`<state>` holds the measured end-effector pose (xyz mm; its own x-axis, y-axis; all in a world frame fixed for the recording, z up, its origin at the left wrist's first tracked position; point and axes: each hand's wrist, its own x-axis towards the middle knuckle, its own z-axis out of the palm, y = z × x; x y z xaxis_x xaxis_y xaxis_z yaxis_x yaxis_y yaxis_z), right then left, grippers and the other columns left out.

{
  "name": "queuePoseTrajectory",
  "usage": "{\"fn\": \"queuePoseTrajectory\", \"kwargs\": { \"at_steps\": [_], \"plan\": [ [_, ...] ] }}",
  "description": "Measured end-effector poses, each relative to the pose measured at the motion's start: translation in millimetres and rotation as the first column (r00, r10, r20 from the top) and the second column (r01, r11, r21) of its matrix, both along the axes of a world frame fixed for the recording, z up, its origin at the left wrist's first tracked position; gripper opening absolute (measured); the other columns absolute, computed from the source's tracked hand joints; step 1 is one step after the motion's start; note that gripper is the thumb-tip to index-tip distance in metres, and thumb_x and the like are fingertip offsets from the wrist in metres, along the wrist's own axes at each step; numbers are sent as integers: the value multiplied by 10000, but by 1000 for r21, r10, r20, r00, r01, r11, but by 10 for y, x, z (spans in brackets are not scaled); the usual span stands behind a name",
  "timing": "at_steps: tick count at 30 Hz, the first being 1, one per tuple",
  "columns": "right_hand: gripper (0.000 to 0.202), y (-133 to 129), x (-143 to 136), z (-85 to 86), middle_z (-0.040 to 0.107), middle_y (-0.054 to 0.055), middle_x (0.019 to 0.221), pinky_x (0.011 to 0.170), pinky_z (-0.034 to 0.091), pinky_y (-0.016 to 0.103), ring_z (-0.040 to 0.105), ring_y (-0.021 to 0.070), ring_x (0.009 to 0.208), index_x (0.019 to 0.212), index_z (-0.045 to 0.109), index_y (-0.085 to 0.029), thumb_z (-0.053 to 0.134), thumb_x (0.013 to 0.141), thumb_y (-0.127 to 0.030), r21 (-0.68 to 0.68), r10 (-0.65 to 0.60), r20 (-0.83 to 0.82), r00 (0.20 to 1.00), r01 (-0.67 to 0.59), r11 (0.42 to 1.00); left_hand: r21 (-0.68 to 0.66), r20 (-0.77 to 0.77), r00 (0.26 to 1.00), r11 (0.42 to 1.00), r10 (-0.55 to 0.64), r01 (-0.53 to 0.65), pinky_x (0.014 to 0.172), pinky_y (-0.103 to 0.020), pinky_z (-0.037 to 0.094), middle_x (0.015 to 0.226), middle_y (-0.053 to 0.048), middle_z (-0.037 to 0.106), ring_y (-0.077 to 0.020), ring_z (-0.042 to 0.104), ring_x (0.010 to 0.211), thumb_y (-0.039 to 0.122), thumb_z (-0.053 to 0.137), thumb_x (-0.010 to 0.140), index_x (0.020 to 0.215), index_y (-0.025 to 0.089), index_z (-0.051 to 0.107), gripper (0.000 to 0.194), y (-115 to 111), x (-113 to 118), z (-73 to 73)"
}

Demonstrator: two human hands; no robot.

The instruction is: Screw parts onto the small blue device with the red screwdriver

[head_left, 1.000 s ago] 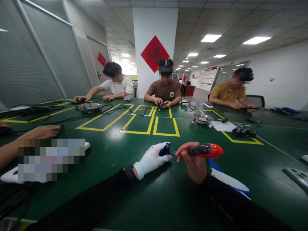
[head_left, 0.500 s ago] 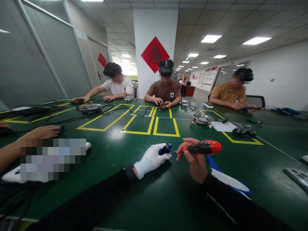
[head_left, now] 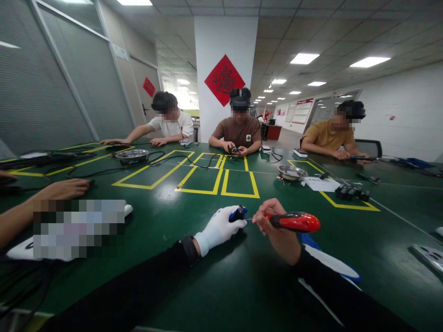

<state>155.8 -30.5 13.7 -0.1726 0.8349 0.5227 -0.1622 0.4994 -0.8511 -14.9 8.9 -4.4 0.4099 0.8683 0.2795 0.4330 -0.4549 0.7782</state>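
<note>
No legible text on anything.

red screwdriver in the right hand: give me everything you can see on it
The screwdriver has a fat, glossy handle, red with a black grip patch, plastic by the look of it. It lies roughly level above the green table, butt end pointing right. The bare right hand grips it, fingers wrapped around the front of the handle. A thin shaft runs left to the small black and blue part held in the white-gloved left hand; the tip is hidden there.
</note>
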Motion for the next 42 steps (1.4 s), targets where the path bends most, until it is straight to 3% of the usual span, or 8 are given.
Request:
{"fn": "queuePoseTrajectory", "kwargs": {
  "at_steps": [7, 12, 15, 18, 27, 32, 37, 42],
  "plan": [
    [320, -54, -74, -29, 521, -25, 800, 778, 462, 363, 562, 146, 742, 1187, 407, -282, 501, 885, -236, 51, -47, -93, 995, 52, 997, 59, -28, 1000, 998, 10, -8, 605, -238, 404, 717, 5, 634, -139, 545, 624, 357, 559, 788, 917, 168, 639, 242, 4, -1, -17],
    [56, -46, -14, 19, 591, 40, 947, 920, 416, 412, 539, 218, 1066, 912, 548, -229, 555, 860, -208, 225, -270, 59, 961, 250, 942, 57, -50, 998, 998, 26, -24, 627, -250, 422, 706, -1, 641, -144, 554, 616, 381, 555, 794, 912, 165, 634, 258, -14, -3, 9],
    [129, -24, 26, 23, 616, 30, 938, 773, 477, 370, 609, 178, 841, 780, 477, -217, 590, 838, -195, 135, -140, 12, 990, 137, 981, 68, -54, 997, 997, 46, -43, 668, -261, 438, 751, -18, 657, -163, 571, 676, 374, 573, 776, 923, 161, 642, 267, -23, -6, 30],
    [194, 19, 43, -12, 602, -20, 768, 614, 456, 301, 505, 94, 527, 737, 438, -211, 610, 826, -219, -5, 55, 1, 998, -55, 998, 96, -65, 996, 994, 60, -53, 701, -268, 443, 815, -33, 667, -179, 576, 738, 355, 582, 764, 933, 163, 653, 265, -27, -8, 44],
    [72, 69, 27, -32, 414, -86, 522, 826, 405, 381, 400, 103, 506, 845, 509, -214, 542, 837, -278, -123, 120, -173, 978, -142, 982, 97, -83, 994, 993, 77, -69, 655, -254, 428, 787, -24, 655, -168, 568, 708, 364, 579, 774, 922, 173, 656, 253, -15, 3, 1],
    [335, 35, -52, 20, 412, -70, 604, 781, 414, 389, 465, 136, 562, 1107, 471, -231, 528, 785, -305, -160, 119, -368, 922, -189, 969, 87, -61, 995, 994, 77, -72, 701, -262, 440, 846, -32, 669, -182, 584, 768, 357, 584, 768, 944, 178, 659, 262, -25, 16, 43],
    [387, 14, -61, -48, 520, -15, 818, 860, 416, 440, 568, 175, 736, 1267, 374, -291, 455, 890, -327, -37, -46, -190, 981, 40, 999, 55, -47, 998, 997, 48, -45, 754, -268, 452, 892, -34, 681, -192, 598, 824, 325, 597, 750, 956, 172, 662, 265, -60, 5, 115],
    [192, 13, 57, -46, 576, 65, 1014, 928, 396, 435, 549, 226, 999, 1037, 576, -230, 452, 912, -307, 212, -268, 136, 954, 236, 948, 41, -46, 996, 997, 73, -71, 717, -277, 457, 841, -33, 679, -198, 599, 783, 343, 602, 745, 954, 171, 660, 276, -56, 1, 97]
  ]
}}
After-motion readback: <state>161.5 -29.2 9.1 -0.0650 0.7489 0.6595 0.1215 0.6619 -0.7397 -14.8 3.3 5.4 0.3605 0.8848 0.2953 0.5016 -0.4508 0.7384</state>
